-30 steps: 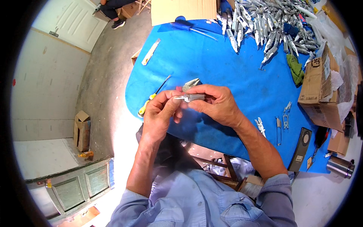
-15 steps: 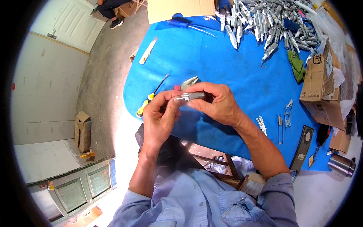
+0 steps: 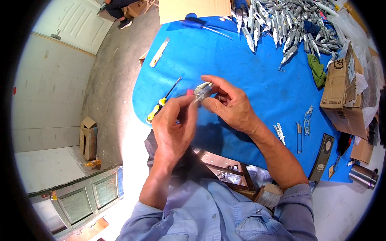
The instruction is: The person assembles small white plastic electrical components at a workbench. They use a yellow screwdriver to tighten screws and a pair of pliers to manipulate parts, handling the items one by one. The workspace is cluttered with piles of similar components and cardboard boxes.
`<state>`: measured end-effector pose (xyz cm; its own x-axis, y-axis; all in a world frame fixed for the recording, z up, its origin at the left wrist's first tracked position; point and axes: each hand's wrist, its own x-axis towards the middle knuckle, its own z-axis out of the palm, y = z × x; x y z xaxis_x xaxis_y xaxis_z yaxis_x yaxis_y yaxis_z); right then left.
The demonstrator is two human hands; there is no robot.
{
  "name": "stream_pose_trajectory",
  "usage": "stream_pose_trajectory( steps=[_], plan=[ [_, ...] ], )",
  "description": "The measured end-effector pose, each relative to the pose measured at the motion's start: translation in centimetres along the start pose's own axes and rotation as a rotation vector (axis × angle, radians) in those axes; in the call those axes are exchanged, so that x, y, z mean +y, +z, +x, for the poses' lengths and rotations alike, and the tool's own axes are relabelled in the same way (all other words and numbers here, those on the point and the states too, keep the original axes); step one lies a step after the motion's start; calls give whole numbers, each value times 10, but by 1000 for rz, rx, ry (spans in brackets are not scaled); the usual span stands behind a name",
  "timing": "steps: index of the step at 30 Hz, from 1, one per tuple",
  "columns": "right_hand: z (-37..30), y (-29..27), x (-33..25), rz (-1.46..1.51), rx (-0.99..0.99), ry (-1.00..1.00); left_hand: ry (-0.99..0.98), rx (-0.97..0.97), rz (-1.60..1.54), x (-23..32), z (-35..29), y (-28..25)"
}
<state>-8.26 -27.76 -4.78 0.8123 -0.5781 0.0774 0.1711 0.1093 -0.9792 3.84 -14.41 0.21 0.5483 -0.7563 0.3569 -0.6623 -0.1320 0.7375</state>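
A small grey metal part (image 3: 204, 92) with a pale narrow tip is held up between my hands, slightly blurred. My left hand (image 3: 175, 124) is closed, pinching its tip end with thumb and forefinger. My right hand (image 3: 232, 105) has the other end between thumb and fingers, its forefinger raised and bent over it. Just behind the part lies a whitish object, mostly covered, beside a small pink piece (image 3: 189, 92). Left of my left hand rests a yellow-and-black screwdriver (image 3: 163, 101).
A heap of similar grey-and-white parts (image 3: 281, 28) covers the blue cloth's (image 3: 225, 56) far right. A cutter knife (image 3: 160, 52), blue-handled screwdriver (image 3: 203, 27) and cardboard sheet (image 3: 195, 10) lie farther off. Loose metal pieces (image 3: 307, 120), a cardboard box (image 3: 341, 92) and metal cylinder (image 3: 363, 176) are right.
The grey part has gone from nearly level to tilted, its right end now higher and farther away. My right forefinger has lifted, and my left hand has turned and shifted slightly right.
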Motion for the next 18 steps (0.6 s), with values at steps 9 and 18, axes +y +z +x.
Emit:
stream_pose_trajectory(
  steps=[9,18],
  plan=[
    [-2,0,0,9,-12,-24,-47,23,-81,0,-3,5],
    [0,-1,4,23,42,-68,-280,-43,-341,-13,-5,9]
  ],
)
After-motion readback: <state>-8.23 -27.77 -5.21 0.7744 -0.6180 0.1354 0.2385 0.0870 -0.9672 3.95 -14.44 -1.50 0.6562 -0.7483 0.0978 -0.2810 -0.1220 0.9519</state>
